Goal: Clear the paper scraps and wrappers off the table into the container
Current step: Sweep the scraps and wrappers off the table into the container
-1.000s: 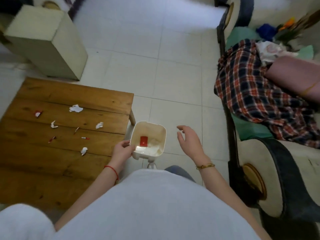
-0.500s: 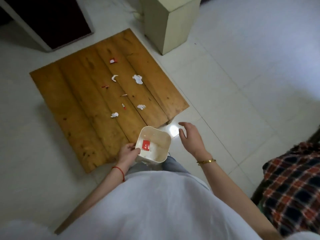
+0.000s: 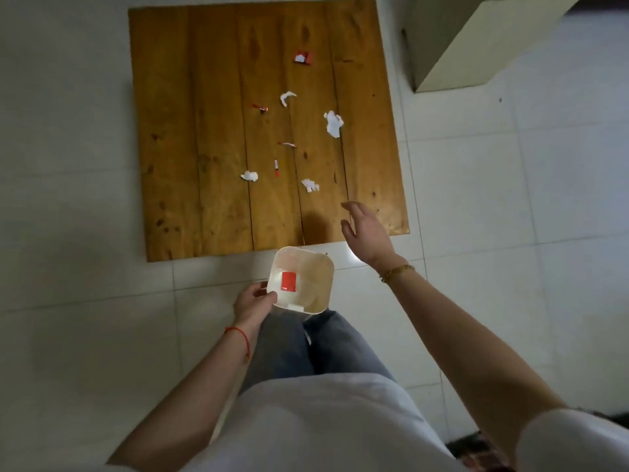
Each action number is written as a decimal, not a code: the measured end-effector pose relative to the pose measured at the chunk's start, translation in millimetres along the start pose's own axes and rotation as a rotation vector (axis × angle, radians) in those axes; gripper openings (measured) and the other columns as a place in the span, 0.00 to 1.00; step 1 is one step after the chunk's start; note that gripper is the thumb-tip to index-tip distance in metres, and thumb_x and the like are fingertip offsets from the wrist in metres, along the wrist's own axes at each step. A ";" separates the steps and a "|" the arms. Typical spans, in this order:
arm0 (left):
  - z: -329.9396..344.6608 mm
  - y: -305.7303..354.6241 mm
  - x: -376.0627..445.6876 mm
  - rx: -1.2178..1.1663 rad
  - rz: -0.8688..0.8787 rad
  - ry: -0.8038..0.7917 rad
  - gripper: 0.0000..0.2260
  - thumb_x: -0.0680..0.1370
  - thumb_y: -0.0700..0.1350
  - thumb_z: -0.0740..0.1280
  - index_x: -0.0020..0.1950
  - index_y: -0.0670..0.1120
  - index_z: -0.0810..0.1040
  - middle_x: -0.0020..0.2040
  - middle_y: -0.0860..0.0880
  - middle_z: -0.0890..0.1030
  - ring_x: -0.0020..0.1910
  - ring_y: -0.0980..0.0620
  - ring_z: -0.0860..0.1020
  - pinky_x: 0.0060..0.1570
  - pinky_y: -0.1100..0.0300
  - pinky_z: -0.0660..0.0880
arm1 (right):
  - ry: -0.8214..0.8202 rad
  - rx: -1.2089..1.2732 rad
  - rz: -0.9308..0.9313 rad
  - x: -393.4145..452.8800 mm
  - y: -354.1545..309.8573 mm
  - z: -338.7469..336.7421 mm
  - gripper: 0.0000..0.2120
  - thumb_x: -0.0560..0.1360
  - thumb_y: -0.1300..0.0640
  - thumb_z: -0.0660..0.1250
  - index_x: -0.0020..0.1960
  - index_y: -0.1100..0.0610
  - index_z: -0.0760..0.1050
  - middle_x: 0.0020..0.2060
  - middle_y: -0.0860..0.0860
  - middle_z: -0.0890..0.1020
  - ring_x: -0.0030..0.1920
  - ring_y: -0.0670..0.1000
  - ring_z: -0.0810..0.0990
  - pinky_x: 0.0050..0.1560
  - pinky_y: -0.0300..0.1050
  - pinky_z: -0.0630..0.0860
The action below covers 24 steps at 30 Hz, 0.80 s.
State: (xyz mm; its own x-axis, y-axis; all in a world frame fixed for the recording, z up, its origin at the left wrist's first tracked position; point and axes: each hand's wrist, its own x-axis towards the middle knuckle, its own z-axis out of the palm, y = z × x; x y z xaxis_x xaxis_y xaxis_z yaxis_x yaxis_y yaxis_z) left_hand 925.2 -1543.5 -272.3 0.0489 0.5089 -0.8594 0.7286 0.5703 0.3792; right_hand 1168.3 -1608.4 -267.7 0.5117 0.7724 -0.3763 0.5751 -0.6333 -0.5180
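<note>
Fingers of right hand spread, empty, over counter near edge. Nearest scrap lies just ahead-left, no clear long axis. Left hand grips container below the edge; right hand nearer the scrap.

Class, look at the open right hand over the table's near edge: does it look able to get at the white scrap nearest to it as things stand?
Probably yes. The right hand is open and empty, the white scrap lies just beyond its fingertips on the bare table, and nothing stands between them.
</note>
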 end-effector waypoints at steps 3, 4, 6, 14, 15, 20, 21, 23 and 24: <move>13.3 -8.0 16.7 -0.025 -0.033 0.045 0.14 0.72 0.39 0.67 0.57 0.44 0.79 0.51 0.48 0.82 0.47 0.50 0.78 0.37 0.64 0.71 | -0.054 -0.031 -0.060 36.0 6.3 12.7 0.22 0.80 0.54 0.58 0.73 0.56 0.63 0.71 0.53 0.68 0.67 0.55 0.71 0.65 0.49 0.71; 17.2 -10.5 23.2 -0.028 -0.036 0.053 0.14 0.71 0.39 0.67 0.57 0.44 0.79 0.51 0.47 0.82 0.47 0.49 0.78 0.41 0.63 0.73 | -0.068 -0.042 -0.077 47.5 8.3 18.2 0.22 0.80 0.55 0.58 0.73 0.56 0.62 0.72 0.53 0.67 0.68 0.55 0.70 0.66 0.49 0.70; 24.6 -16.2 39.5 -0.033 -0.038 0.067 0.16 0.71 0.40 0.67 0.58 0.44 0.79 0.52 0.46 0.83 0.48 0.48 0.79 0.47 0.59 0.76 | -0.083 -0.065 -0.110 69.4 11.6 30.9 0.23 0.79 0.56 0.59 0.74 0.57 0.62 0.73 0.54 0.65 0.69 0.56 0.68 0.67 0.48 0.68; 48.2 -43.1 94.3 -0.036 -0.074 0.069 0.17 0.72 0.40 0.67 0.61 0.44 0.77 0.50 0.48 0.80 0.50 0.49 0.78 0.50 0.59 0.74 | -0.151 -0.113 -0.170 128.2 27.9 83.7 0.28 0.78 0.56 0.60 0.76 0.57 0.56 0.76 0.55 0.58 0.74 0.57 0.59 0.72 0.53 0.63; 50.6 -45.9 99.5 -0.037 -0.084 0.067 0.16 0.72 0.40 0.67 0.60 0.44 0.77 0.49 0.49 0.80 0.50 0.48 0.79 0.49 0.59 0.73 | -0.155 -0.111 -0.187 132.3 29.7 89.2 0.28 0.78 0.56 0.60 0.76 0.57 0.55 0.76 0.55 0.58 0.74 0.57 0.59 0.73 0.53 0.62; 56.9 -56.5 118.8 -0.026 -0.090 0.061 0.16 0.72 0.40 0.67 0.60 0.46 0.77 0.49 0.50 0.79 0.49 0.50 0.77 0.48 0.59 0.73 | -0.195 -0.130 -0.217 140.2 37.2 112.4 0.30 0.78 0.57 0.59 0.77 0.59 0.53 0.77 0.56 0.55 0.76 0.57 0.54 0.75 0.53 0.56; 57.2 -57.9 121.6 -0.027 -0.087 0.065 0.16 0.72 0.41 0.67 0.60 0.46 0.78 0.49 0.50 0.79 0.50 0.50 0.77 0.50 0.58 0.74 | -0.207 -0.148 -0.232 138.5 38.0 116.3 0.30 0.79 0.57 0.59 0.77 0.60 0.52 0.77 0.56 0.54 0.77 0.56 0.51 0.76 0.52 0.53; 57.3 -59.2 126.0 -0.030 -0.079 0.071 0.16 0.72 0.41 0.67 0.60 0.46 0.78 0.50 0.49 0.80 0.51 0.48 0.78 0.53 0.57 0.74 | -0.210 -0.162 -0.287 131.0 37.9 123.1 0.30 0.78 0.56 0.59 0.77 0.60 0.52 0.77 0.56 0.54 0.77 0.56 0.49 0.76 0.53 0.51; 57.6 -59.5 127.7 -0.040 -0.075 0.072 0.16 0.72 0.40 0.67 0.59 0.46 0.78 0.50 0.49 0.80 0.51 0.49 0.78 0.53 0.57 0.74 | -0.216 -0.162 -0.318 125.1 38.2 126.8 0.31 0.78 0.56 0.60 0.77 0.60 0.53 0.77 0.56 0.55 0.77 0.56 0.50 0.76 0.53 0.52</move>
State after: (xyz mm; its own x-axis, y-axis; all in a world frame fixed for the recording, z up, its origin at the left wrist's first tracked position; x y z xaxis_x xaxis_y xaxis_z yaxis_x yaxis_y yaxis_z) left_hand 927.5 -1549.5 -424.4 -0.0549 0.5083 -0.8594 0.7008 0.6327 0.3294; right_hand 1173.3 -1529.7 -432.0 0.1568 0.9122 -0.3786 0.7848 -0.3478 -0.5130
